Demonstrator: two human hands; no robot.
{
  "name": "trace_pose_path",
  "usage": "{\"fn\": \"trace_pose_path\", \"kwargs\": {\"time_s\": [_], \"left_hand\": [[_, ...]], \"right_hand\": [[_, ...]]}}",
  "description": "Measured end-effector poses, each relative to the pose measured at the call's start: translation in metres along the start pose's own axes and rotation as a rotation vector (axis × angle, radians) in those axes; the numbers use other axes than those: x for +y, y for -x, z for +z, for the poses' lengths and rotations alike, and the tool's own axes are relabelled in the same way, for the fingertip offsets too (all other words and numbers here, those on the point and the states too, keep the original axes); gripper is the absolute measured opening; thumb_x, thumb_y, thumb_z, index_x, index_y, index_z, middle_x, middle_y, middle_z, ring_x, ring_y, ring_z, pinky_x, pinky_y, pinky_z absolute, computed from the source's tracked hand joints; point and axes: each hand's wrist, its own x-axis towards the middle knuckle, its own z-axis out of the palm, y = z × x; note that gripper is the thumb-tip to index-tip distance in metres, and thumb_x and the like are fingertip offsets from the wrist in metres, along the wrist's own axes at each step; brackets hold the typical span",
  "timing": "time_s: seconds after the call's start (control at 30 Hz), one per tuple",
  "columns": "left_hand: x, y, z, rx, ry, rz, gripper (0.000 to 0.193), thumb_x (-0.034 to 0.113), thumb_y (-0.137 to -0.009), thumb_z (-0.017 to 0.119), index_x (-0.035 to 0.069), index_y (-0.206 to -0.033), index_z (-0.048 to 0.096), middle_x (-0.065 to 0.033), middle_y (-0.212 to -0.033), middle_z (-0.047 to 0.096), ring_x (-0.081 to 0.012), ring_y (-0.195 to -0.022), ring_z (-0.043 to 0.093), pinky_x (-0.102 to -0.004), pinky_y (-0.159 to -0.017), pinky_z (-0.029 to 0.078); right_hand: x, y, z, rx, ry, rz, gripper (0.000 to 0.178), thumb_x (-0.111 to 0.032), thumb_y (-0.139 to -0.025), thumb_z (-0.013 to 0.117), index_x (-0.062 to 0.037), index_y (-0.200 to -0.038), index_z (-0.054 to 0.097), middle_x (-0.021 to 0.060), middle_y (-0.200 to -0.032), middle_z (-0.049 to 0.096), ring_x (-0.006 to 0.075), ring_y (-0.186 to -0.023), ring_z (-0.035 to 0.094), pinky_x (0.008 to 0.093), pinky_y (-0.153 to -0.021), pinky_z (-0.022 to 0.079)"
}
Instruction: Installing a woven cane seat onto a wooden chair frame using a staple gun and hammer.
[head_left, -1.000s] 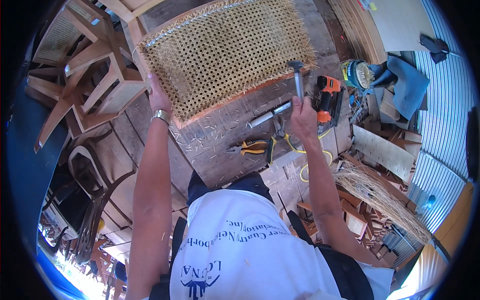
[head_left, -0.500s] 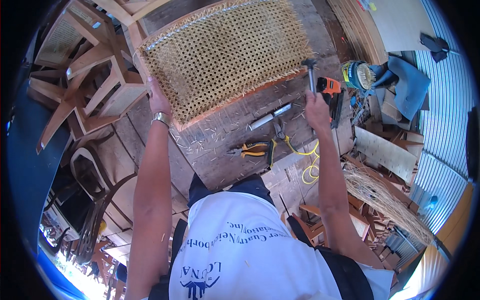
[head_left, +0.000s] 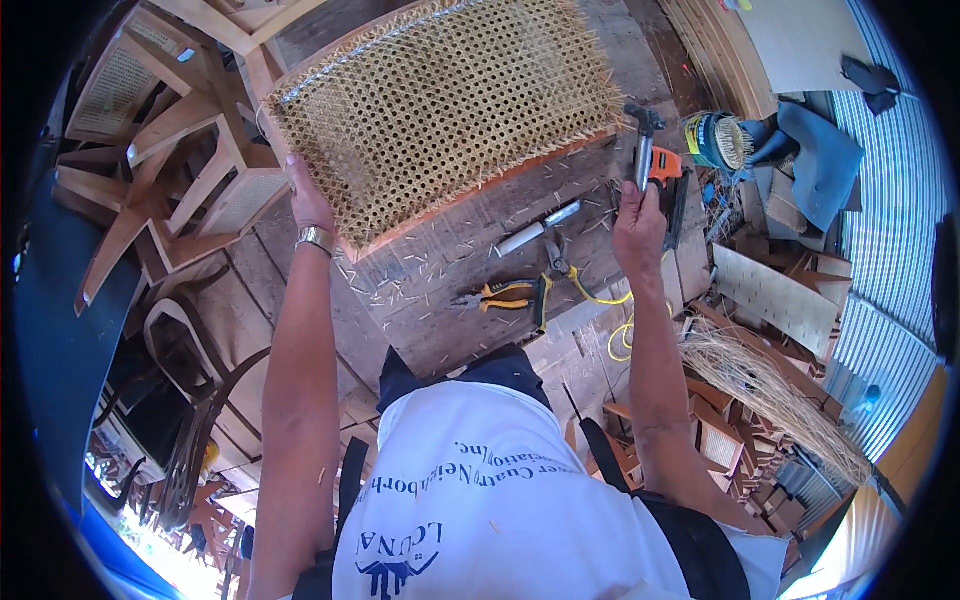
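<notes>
A woven cane panel (head_left: 455,110) in a wooden frame lies on the plank worktop, with frayed cane ends along its rim. My left hand (head_left: 311,205) grips the frame's near left corner; some of its fingers are hidden. My right hand (head_left: 640,225) is closed round the handle of a hammer (head_left: 643,150), whose head is just off the panel's right corner. Between my arms lie a pale-handled chisel-like tool (head_left: 536,230), yellow-and-black pliers (head_left: 500,297) and a second pair of pliers (head_left: 556,258). Cane scraps are strewn about them.
An orange-and-black power tool (head_left: 668,180) sits beyond my right hand, beside a tub of short cane pegs (head_left: 733,145). Wooden chair frames (head_left: 180,150) crowd the left. A bundle of cane strands (head_left: 775,395) lies at right. A yellow cord (head_left: 620,335) coils near my right forearm.
The hammer has moved off the panel's corner, rightward and up toward me. The panel and my left hand have shifted slightly left in view.
</notes>
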Motion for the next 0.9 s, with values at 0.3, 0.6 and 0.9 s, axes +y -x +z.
{"fn": "trace_pose_path", "kwargs": {"time_s": [0.3, 0.6, 0.9], "left_hand": [[0.001, 0.002, 0.002, -0.004, -0.025, -0.014, 0.092, 0.074, -0.090, 0.037, 0.005, -0.151, 0.031, -0.0108, -0.151, 0.040, -0.0236, -0.133, 0.044, -0.0362, -0.110, 0.034], [-0.001, -0.001, -0.002, -0.079, 0.032, -0.063, 0.094, 0.075, -0.090, 0.038, 0.003, -0.151, 0.030, -0.0105, -0.152, 0.039, -0.0227, -0.134, 0.042, -0.0343, -0.113, 0.030], [0.004, 0.007, 0.006, -0.034, -0.030, 0.009, 0.094, 0.075, -0.090, 0.037, 0.004, -0.152, 0.030, -0.0107, -0.152, 0.038, -0.0239, -0.133, 0.044, -0.0348, -0.111, 0.034]], "right_hand": [[0.049, -0.010, 0.028, -0.236, 0.155, 0.068, 0.040, -0.038, -0.102, 0.046, 0.0017, -0.097, 0.047, 0.0315, -0.080, 0.062, 0.0534, -0.082, 0.059, 0.0569, -0.065, 0.044], [0.046, -0.005, 0.032, -0.266, 0.164, 0.137, 0.037, -0.037, -0.102, 0.046, -0.0002, -0.096, 0.047, 0.0317, -0.082, 0.061, 0.0528, -0.082, 0.059, 0.0557, -0.064, 0.044], [0.050, -0.004, 0.035, -0.247, 0.214, 0.085, 0.034, -0.035, -0.100, 0.049, -0.0009, -0.097, 0.047, 0.0312, -0.079, 0.062, 0.0520, -0.081, 0.060, 0.0555, -0.063, 0.045]]}}
